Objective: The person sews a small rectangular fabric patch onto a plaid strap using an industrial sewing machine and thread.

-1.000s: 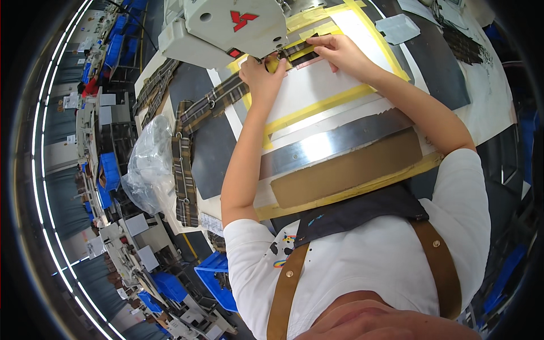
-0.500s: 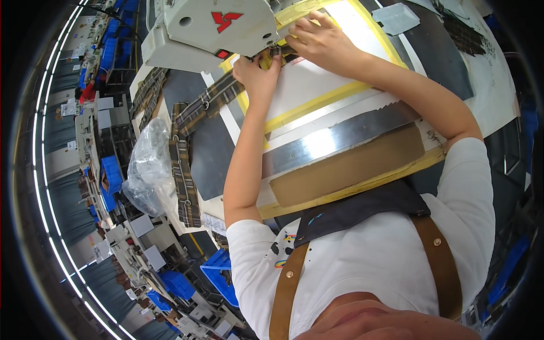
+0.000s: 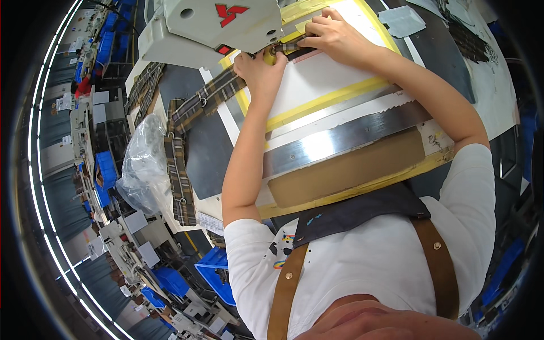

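A: At the far edge of the counter (image 3: 362, 170), under the head of the grey sewing machine (image 3: 215, 28), which items do the two hands meet?

B: Both hands rest on a plaid fabric strip (image 3: 212, 96). The left hand (image 3: 262, 67) is curled, fingers closed over the strip just beside the machine's needle area. The right hand (image 3: 334, 37) lies flatter, fingers pressed down on the strip's far end, which runs beneath the machine head. The exact pinch of either hand cannot be told, since the fingertips are partly hidden.

A: Where does the strip run from there?

B: It passes leftward and down from the left hand, across a dark grey panel (image 3: 207, 153), and lies close to further plaid strips (image 3: 178, 170) draped over the counter's left edge.

A: What surface lies beneath the hands?

B: A white work plate (image 3: 317, 85) bordered by yellow tape (image 3: 328, 101). Nearer the person, a polished metal bar (image 3: 345, 139) crosses the counter, with a brown padded band (image 3: 345, 175) just beside it.

A: And the surroundings?

B: A crumpled clear plastic bag (image 3: 141, 164) sits left of the draped strips. Blue bins (image 3: 218, 277) stand lower left. The person wears a white shirt (image 3: 362, 266) and a dark apron with brown straps (image 3: 436, 260).
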The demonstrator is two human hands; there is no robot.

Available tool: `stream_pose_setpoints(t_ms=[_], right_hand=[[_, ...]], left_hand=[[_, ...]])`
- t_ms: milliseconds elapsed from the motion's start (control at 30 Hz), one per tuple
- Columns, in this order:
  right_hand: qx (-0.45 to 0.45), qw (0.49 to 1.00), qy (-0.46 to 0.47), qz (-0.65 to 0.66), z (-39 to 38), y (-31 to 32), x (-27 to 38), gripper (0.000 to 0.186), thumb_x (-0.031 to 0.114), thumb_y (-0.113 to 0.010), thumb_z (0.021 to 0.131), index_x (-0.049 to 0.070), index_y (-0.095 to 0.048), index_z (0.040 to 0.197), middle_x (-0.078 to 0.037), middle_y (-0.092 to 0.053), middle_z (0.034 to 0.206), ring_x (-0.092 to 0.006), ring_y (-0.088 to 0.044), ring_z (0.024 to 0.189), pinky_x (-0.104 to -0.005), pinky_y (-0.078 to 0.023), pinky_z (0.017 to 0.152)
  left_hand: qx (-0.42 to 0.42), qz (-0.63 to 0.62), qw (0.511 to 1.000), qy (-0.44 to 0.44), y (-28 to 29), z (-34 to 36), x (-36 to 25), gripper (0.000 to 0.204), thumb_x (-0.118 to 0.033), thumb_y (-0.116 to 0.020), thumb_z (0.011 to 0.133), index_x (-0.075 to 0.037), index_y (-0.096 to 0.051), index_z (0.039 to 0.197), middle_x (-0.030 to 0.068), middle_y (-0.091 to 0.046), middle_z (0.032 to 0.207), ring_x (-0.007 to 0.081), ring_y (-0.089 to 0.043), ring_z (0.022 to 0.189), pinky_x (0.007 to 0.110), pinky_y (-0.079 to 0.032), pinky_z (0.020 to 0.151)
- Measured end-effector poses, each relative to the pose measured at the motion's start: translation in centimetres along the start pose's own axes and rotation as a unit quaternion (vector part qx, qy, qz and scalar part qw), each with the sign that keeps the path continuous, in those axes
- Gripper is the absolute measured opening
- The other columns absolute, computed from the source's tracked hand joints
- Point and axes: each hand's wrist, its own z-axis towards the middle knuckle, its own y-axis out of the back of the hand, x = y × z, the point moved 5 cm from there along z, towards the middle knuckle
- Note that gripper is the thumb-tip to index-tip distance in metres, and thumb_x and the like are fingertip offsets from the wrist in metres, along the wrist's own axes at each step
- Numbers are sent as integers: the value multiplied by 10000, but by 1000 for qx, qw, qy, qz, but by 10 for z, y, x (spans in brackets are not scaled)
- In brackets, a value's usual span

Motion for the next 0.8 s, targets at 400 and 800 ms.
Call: stream_pose_setpoints(t_ms=[400, 800], right_hand=[[47, 991, 46, -119, 16, 24, 6, 257, 198, -559, 947, 115, -681, 1158, -60, -631, 1115, -279, -583, 1114, -424, -465, 1020], [1, 990, 140, -13, 26, 14, -4, 311, 183, -619, 907, 181, -754, 1187, -40, -648, 1168, -273, -600, 1152, -425, -479, 1026]], left_hand=[[1, -174, 981, 86, -13, -2, 25, 495, -356, -785, 834, -10, -699, 1177, 187, -557, 1315, 401, -364, 1337, 523, -248, 1172], [16, -18, 996, 80, -4, -1, 12, 524, -477, -752, 815, -109, -791, 1187, 288, -496, 1324, 450, -408, 1274, 507, -315, 1187]])
